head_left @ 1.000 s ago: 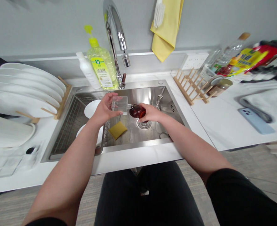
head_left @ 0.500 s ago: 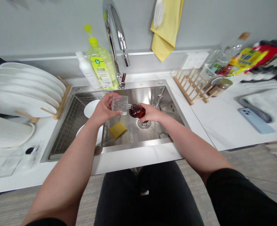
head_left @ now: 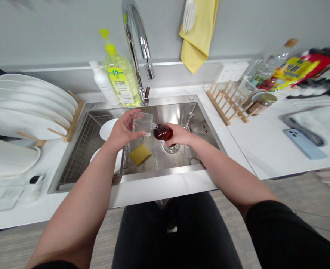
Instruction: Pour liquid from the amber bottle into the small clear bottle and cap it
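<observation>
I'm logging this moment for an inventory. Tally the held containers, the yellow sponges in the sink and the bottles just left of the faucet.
Held: 2 (clear container, left hand; dark red container, right hand)
Yellow sponge: 1
Bottles: 2 (white bottle, dish-soap bottle)
Total: 5

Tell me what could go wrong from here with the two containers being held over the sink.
1. The clear container lies sideways in the left hand, its narrow neck by the dark red container; if the two drift out of line, any contents might spill.
2. Both look smooth, so either could slip and knock against the metal sink.
3. The right hand holds the red one near the drain, where a spill might be lost.
</observation>
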Action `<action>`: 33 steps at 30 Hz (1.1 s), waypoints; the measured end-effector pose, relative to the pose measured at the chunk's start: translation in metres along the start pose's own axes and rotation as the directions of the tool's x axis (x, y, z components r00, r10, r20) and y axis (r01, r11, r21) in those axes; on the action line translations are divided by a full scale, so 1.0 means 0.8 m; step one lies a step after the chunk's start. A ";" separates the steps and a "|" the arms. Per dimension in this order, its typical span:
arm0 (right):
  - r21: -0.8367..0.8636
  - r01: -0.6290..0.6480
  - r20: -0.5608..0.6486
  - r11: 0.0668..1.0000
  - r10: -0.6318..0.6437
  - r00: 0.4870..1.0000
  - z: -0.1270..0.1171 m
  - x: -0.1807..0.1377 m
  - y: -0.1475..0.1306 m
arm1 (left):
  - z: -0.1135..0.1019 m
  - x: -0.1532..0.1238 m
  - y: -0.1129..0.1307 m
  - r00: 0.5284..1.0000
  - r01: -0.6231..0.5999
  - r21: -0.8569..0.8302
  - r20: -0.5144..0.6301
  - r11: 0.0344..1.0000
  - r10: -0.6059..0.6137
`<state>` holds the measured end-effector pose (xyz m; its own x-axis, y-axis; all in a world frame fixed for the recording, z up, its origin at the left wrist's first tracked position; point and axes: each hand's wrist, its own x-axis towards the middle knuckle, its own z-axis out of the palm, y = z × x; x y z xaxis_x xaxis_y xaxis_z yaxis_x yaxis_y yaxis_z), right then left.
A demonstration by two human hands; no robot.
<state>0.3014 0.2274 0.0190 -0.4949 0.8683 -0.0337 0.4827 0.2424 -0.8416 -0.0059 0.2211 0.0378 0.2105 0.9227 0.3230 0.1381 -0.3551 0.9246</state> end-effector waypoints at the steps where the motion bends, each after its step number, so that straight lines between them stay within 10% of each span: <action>1: 0.001 0.001 -0.001 1.000 -0.001 1.000 0.000 0.000 0.001 | 0.000 0.000 0.000 1.000 -0.002 0.001 -0.002 1.000 0.002; 33: 0.132 0.086 0.005 0.988 -0.088 0.996 0.011 0.006 0.015 | -0.001 -0.006 0.022 1.000 -0.015 0.075 -0.027 0.997 0.017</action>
<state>0.2981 0.2309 0.0041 -0.5387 0.8417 0.0376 0.3390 0.2574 -0.9049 -0.0053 0.2104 0.0530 0.1869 0.9203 0.3437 0.2067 -0.3789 0.9021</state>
